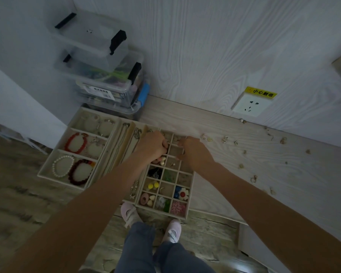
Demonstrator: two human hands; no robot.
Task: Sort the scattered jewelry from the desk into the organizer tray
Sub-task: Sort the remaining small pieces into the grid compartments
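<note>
From the head view, we hold both hands over the far cells of the beige gridded organizer tray. Our left hand is curled, our right hand pinched; whether either holds anything we cannot tell. Small pale metal jewelry pieces lie scattered on the counter right of our right hand: light, fiddly, likely slippery, best pinched by fingertip. Their axes are too small to read.

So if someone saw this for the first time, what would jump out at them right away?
Probably the two hands, left hand and right hand, meeting over the far cells of the gridded organizer tray, whose near cells hold bright pieces such as a white flower charm. Next, the red bead bracelet in the tray to the left, and the small jewelry pieces scattered over the desk to the right.
</note>
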